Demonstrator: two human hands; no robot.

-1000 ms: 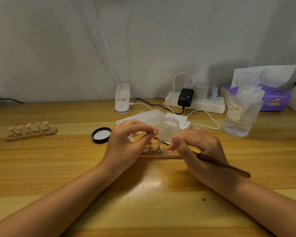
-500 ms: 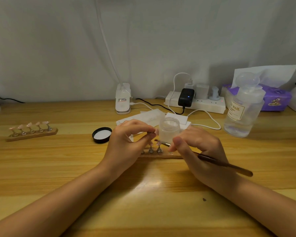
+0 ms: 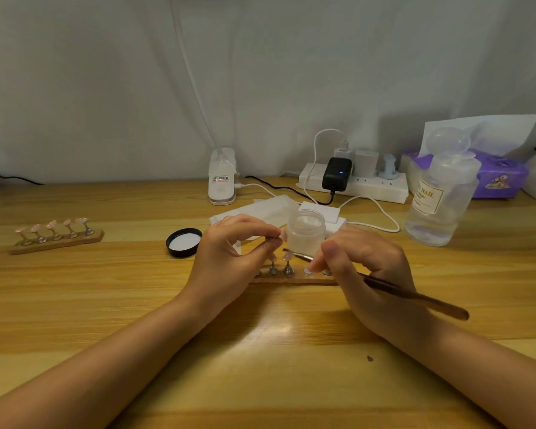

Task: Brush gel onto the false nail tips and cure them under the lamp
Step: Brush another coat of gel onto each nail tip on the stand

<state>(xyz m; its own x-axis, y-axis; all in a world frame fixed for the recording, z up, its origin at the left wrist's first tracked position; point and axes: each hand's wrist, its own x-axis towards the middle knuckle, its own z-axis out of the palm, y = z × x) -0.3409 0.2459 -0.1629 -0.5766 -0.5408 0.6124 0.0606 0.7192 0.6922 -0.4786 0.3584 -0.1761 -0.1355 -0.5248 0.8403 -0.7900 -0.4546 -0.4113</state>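
My left hand (image 3: pixel 229 258) pinches a small metal stand with a pink nail tip (image 3: pixel 281 236), lifted above the wooden holder strip (image 3: pixel 291 278). Two more tips on stands (image 3: pixel 287 263) remain upright on that strip. My right hand (image 3: pixel 369 274) grips a brown brush (image 3: pixel 415 297); its bristle end points left and lies just below the lifted tip. An open frosted gel jar (image 3: pixel 305 232) stands right behind the hands. The base of a white gooseneck lamp (image 3: pixel 222 178) stands at the back of the table.
The jar's black lid (image 3: pixel 184 242) lies left of my hands. A second wooden strip with several nail tips (image 3: pixel 54 236) sits at far left. A clear liquid bottle (image 3: pixel 440 199), a power strip (image 3: pixel 353 184), a purple tissue pack (image 3: pixel 498 174) and white papers (image 3: pixel 260 209) lie behind.
The hands have barely shifted; the brush tip stays close under the held nail tip. My right hand has edged slightly to the right.
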